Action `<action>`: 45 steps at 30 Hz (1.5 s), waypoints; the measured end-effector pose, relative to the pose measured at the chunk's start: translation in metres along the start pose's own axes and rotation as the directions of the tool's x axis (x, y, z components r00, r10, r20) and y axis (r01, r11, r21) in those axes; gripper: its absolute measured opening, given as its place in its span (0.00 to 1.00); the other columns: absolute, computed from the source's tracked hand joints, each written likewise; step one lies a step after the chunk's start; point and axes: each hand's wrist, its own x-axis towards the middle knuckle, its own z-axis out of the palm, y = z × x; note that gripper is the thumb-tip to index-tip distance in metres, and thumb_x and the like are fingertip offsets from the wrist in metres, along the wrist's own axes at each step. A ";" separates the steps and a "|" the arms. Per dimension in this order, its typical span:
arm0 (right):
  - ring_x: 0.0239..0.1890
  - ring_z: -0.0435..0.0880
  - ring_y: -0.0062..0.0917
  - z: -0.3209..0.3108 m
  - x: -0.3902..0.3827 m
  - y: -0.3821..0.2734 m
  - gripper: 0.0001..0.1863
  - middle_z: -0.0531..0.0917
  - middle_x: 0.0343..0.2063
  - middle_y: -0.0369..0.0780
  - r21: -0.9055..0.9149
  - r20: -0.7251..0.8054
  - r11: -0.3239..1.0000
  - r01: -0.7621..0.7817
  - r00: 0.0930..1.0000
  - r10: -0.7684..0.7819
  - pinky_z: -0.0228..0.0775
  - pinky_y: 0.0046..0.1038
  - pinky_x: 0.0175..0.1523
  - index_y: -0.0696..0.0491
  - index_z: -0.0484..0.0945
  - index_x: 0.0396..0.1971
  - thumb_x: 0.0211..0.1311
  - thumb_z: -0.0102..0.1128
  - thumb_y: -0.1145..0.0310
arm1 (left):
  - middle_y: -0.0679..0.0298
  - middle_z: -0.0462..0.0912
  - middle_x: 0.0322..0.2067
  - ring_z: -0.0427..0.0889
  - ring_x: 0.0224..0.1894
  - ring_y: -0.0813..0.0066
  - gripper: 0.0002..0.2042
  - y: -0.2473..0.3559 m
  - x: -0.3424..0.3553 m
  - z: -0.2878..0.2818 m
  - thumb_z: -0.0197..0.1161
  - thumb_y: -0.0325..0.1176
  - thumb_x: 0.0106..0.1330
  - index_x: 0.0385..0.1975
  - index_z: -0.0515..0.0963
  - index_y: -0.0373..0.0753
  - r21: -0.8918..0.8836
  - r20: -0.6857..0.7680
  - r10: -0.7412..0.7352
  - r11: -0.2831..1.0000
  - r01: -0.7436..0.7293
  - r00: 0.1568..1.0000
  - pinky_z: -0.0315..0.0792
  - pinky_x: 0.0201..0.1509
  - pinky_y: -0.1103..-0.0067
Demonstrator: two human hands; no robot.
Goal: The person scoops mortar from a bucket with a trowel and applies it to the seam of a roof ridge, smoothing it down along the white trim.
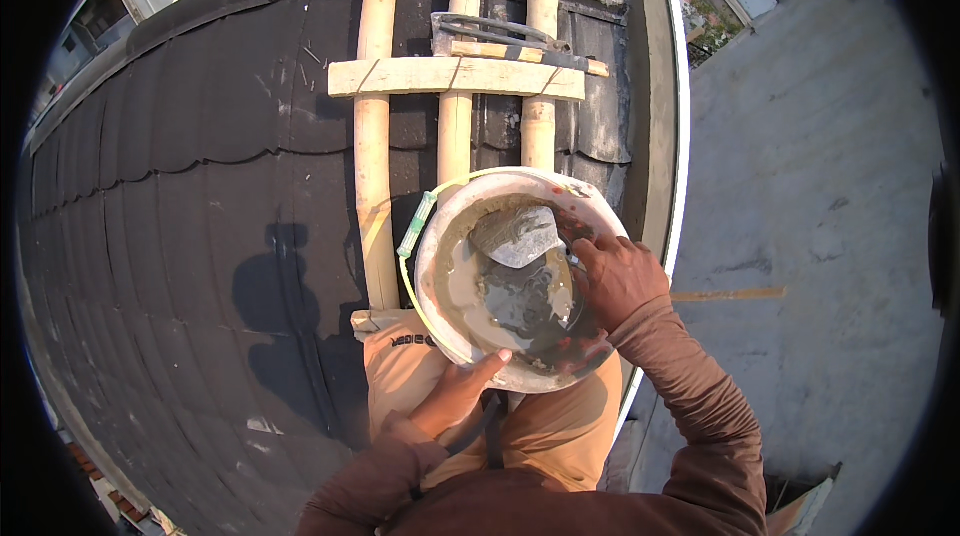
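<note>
A roof of dark, overlapping tiles carries three bamboo poles running side by side. A wooden crosspiece lies across all three, and just above it a tool with dark metal bars and a wooden handle rests over the middle and right poles. Pale scraps or marks dot the tiles.
</note>
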 end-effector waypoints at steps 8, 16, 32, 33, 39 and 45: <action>0.37 0.87 0.41 -0.010 -0.028 0.001 0.15 0.84 0.35 0.42 0.326 -0.134 0.945 0.007 0.990 0.039 0.79 0.41 0.44 0.52 0.82 0.45 0.59 0.70 0.64 | 0.58 0.81 0.55 0.77 0.56 0.71 0.20 0.018 -0.011 0.002 0.57 0.38 0.78 0.61 0.73 0.29 0.264 0.036 0.034 0.964 -0.042 0.999 0.68 0.65 0.73; 0.29 0.84 0.38 0.040 -0.069 0.074 0.13 0.83 0.27 0.47 0.793 -0.154 0.565 -0.230 0.821 0.550 0.76 0.34 0.39 0.60 0.79 0.46 0.70 0.64 0.66 | 0.51 0.82 0.51 0.81 0.51 0.53 0.34 -0.017 -0.004 -0.039 0.65 0.14 0.64 0.69 0.64 0.49 0.776 0.439 0.454 0.243 -0.582 0.775 0.73 0.59 0.64; 0.26 0.84 0.27 0.257 0.045 0.155 0.14 0.83 0.26 0.41 0.908 0.366 -0.143 -0.393 0.582 0.726 0.76 0.32 0.31 0.61 0.80 0.41 0.72 0.59 0.64 | 0.60 0.81 0.49 0.79 0.53 0.72 0.17 0.009 -0.010 -0.007 0.62 0.36 0.74 0.53 0.77 0.30 0.218 -0.122 0.008 0.976 0.019 0.993 0.73 0.58 0.73; 0.27 0.85 0.28 0.261 0.046 0.154 0.14 0.83 0.27 0.42 0.909 0.355 -0.137 -0.395 0.558 0.750 0.77 0.32 0.31 0.61 0.81 0.43 0.72 0.60 0.64 | 0.60 0.81 0.51 0.78 0.54 0.72 0.18 0.009 -0.008 -0.008 0.63 0.36 0.73 0.55 0.77 0.30 0.159 -0.136 0.001 0.987 0.021 0.991 0.72 0.59 0.73; 0.41 0.90 0.41 0.273 -0.002 0.114 0.24 0.88 0.43 0.51 0.728 0.280 0.208 -0.653 0.561 0.779 0.80 0.37 0.51 0.60 0.79 0.56 0.68 0.63 0.58 | 0.59 0.75 0.59 0.74 0.60 0.69 0.28 0.008 -0.009 -0.001 0.68 0.34 0.68 0.65 0.68 0.32 -0.022 -0.198 0.015 1.000 -0.019 0.980 0.66 0.66 0.70; 0.54 0.85 0.48 0.260 0.025 0.152 0.24 0.86 0.47 0.55 0.797 0.275 0.088 -0.598 0.489 0.828 0.76 0.42 0.59 0.60 0.80 0.56 0.66 0.65 0.59 | 0.60 0.79 0.54 0.78 0.56 0.67 0.28 -0.004 -0.004 -0.014 0.68 0.35 0.67 0.64 0.68 0.33 0.013 -0.185 -0.118 0.992 0.122 0.976 0.71 0.61 0.73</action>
